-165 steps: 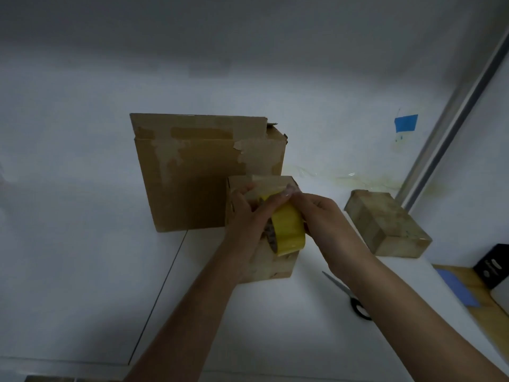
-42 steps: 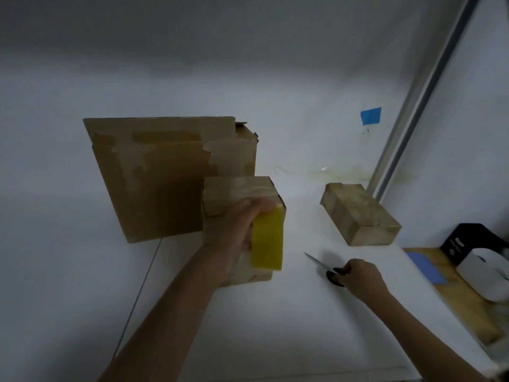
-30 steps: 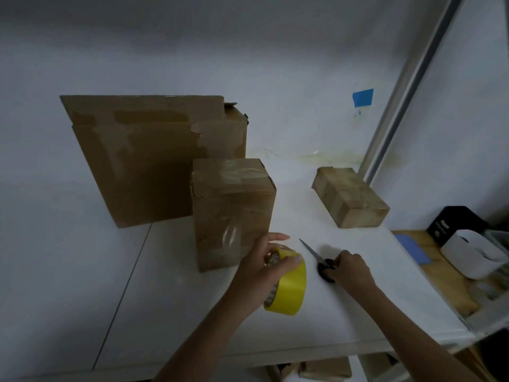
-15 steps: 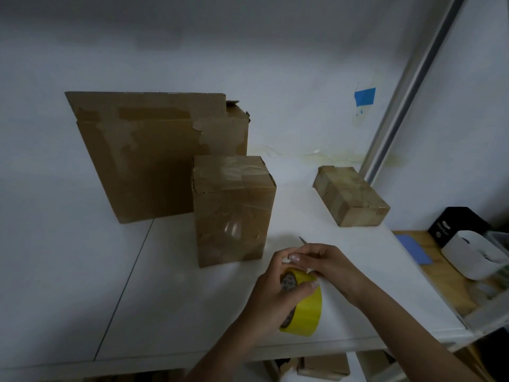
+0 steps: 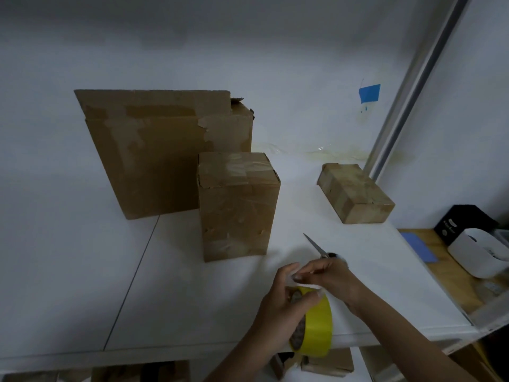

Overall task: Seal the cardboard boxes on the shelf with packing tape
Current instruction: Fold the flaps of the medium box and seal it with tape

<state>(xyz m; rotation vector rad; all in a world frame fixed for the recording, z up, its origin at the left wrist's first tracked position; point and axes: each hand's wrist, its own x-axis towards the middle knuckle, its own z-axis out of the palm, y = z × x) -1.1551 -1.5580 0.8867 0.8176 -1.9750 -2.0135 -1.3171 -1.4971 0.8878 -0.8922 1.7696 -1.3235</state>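
My left hand (image 5: 283,307) grips a yellow roll of packing tape (image 5: 316,329) above the shelf's front edge. My right hand (image 5: 330,279) pinches the loose clear tape end at the top of the roll. Behind them stands a tall small cardboard box (image 5: 237,205) with tape across its top. A large cardboard box (image 5: 165,153) with an upright flap stands behind it on the left. A low flat cardboard box (image 5: 355,193) lies at the right rear.
Scissors (image 5: 319,248) lie on the white shelf (image 5: 179,293) just beyond my right hand. A metal post (image 5: 413,86) rises at the right. A wooden surface at the right holds a white container (image 5: 479,256) and a black box (image 5: 462,220). More boxes show below the shelf.
My left hand came off the small box and lowered the roll to the shelf front. My right hand left the scissors and now pinches the tape end.
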